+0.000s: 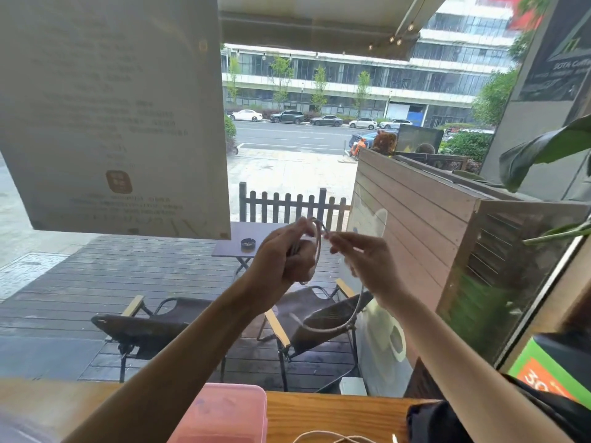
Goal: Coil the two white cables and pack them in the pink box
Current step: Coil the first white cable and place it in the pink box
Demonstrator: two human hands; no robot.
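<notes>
Up at chest height: your left hand grips the coiled loops of first cable; right hand pinches its strand.
Left: second cable lies uncoiled on counter; nothing visibly packed in pink box.

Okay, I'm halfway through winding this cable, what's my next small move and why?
Probably bring the right hand over to the left hand and lay one more loop onto the coil it grips. A long tail hangs slack below the right fingers, so the cable isn't ready for the pink box yet.
</notes>
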